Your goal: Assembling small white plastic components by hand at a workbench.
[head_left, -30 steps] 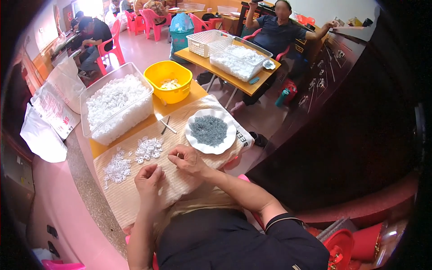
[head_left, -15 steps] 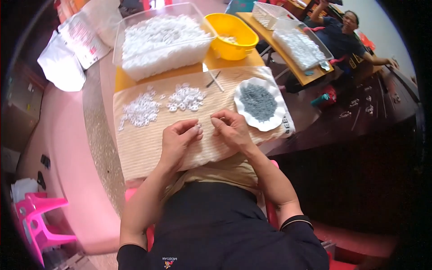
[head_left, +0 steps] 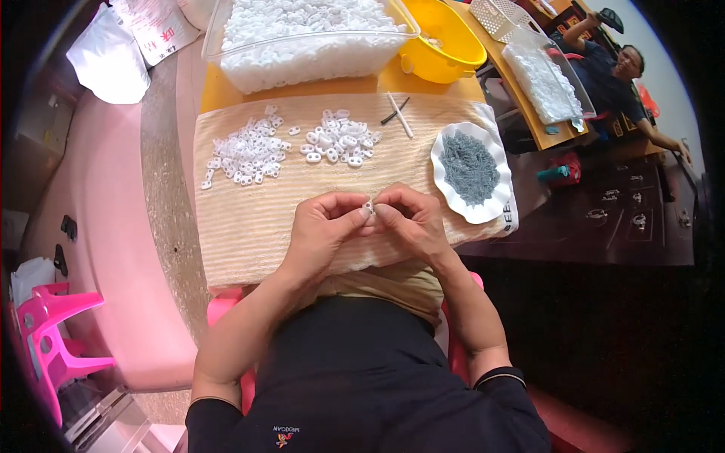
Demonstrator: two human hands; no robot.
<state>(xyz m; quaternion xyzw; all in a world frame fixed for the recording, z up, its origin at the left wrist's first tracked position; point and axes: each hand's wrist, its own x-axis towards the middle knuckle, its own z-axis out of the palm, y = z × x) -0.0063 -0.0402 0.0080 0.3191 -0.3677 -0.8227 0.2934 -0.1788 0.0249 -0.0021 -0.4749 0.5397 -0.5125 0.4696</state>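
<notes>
Over the towel-covered table front, my left hand (head_left: 325, 226) and my right hand (head_left: 414, 224) meet fingertip to fingertip. My left thumb and fingers pinch a small white plastic piece with holes (head_left: 368, 206). Against that piece my right fingers are closed in a pinch; whatever they hold is too small to tell. Beyond the hands lie two piles of white plastic pieces, a left pile (head_left: 248, 153) and a right pile (head_left: 338, 139). To the right stands a white wavy-rimmed dish (head_left: 495, 211) heaped with small grey parts (head_left: 470, 167).
A white stick (head_left: 401, 115) and a black stick (head_left: 390, 118) lie crossed behind the piles. At the back are a clear tub (head_left: 310, 73) full of white pieces and a yellow basin (head_left: 445, 64). Another person (head_left: 604, 83) sits at the far right. Pink stool at left (head_left: 64, 309).
My hands were apart and have come together at the white piece. The head view has shifted, so the table things appear moved and the tub sits higher in the picture.
</notes>
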